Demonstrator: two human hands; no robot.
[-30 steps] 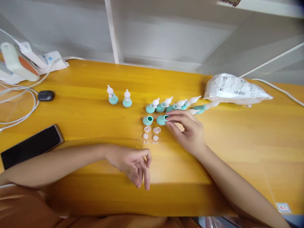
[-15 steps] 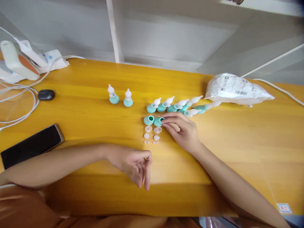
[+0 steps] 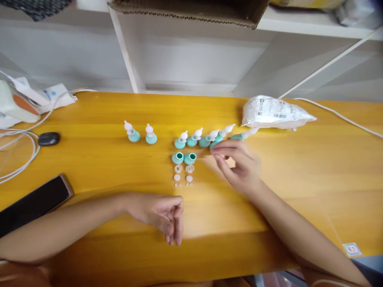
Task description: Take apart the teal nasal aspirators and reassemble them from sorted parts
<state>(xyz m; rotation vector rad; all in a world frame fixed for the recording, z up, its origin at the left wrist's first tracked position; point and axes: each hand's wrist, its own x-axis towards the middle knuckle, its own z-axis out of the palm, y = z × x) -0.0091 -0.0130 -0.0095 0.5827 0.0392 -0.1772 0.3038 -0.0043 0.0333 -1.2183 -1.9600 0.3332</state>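
Observation:
Two teal squeeze bulbs, a left one (image 3: 177, 158) and a right one (image 3: 190, 159), stand with their mouths uncovered. In front of them lie pale rings (image 3: 189, 169), round translucent pieces (image 3: 177, 177) and tiny discs (image 3: 189, 185), in two columns. Behind is a row of teal bulbs with white nozzles (image 3: 205, 140). My right hand (image 3: 239, 165) hovers just right of the uncovered bulbs, thumb and fingers apart, nothing visible between them. Its fingertips overlap the row's right end, hiding part of it; contact there is unclear. My left hand (image 3: 166, 217) hangs relaxed, fingers loosely bent and unoccupied.
Two more nozzle-topped bulbs (image 3: 151, 135) stand farther left. At the back right lies a white plastic bag (image 3: 277, 112). A phone (image 3: 36, 203), a black mouse (image 3: 49, 138) and white cables (image 3: 20, 137) are at left. A cardboard box (image 3: 191, 12) sits on the shelf above.
My right hand has let go of the right uncovered bulb and moved away to the right. That bulb now stands beside the other. My left hand keeps its pose; the view has tilted upward.

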